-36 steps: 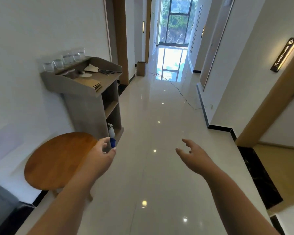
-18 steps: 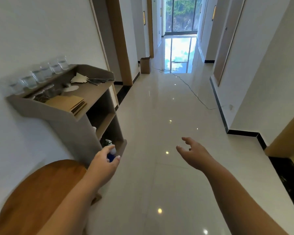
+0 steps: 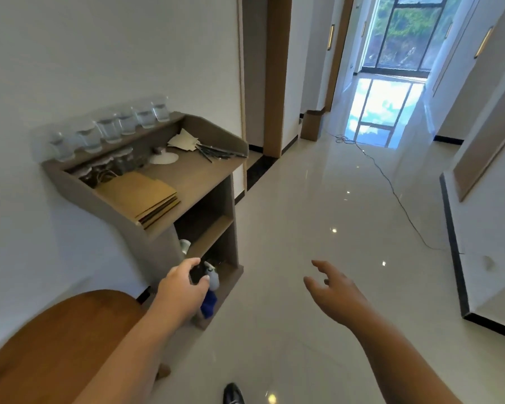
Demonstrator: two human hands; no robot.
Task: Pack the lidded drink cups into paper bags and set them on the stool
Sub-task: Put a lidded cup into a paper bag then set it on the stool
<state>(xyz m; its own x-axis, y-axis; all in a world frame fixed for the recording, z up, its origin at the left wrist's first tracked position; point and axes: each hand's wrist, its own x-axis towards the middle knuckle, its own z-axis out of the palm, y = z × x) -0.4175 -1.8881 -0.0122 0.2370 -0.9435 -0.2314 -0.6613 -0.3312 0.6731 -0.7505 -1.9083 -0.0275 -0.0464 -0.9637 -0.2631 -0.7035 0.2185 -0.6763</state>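
Several clear lidded drink cups (image 3: 111,131) stand in a row on the top ledge of a grey shelf unit (image 3: 213,161) against the left wall. A stack of flat brown paper bags (image 3: 142,196) lies on the unit's work surface. The round wooden stool (image 3: 56,342) sits at the lower left. My left hand (image 3: 182,287) hovers in front of the unit's lowest shelf, fingers loosely curled and holding nothing. Over the floor, my right hand (image 3: 334,290) is stretched out with relaxed fingers, empty.
A white and blue spray bottle (image 3: 210,293) stands on the lowest shelf behind my left hand. Straws and paper pieces (image 3: 204,148) lie on the work surface. A cardboard box (image 3: 312,125) and a cable (image 3: 391,188) lie along the glossy corridor floor. A shoe (image 3: 232,395) shows below.
The view has come closer to the shelf unit and stool, which now sit larger and lower in frame. Both hands stay raised and empty in much the same pose.
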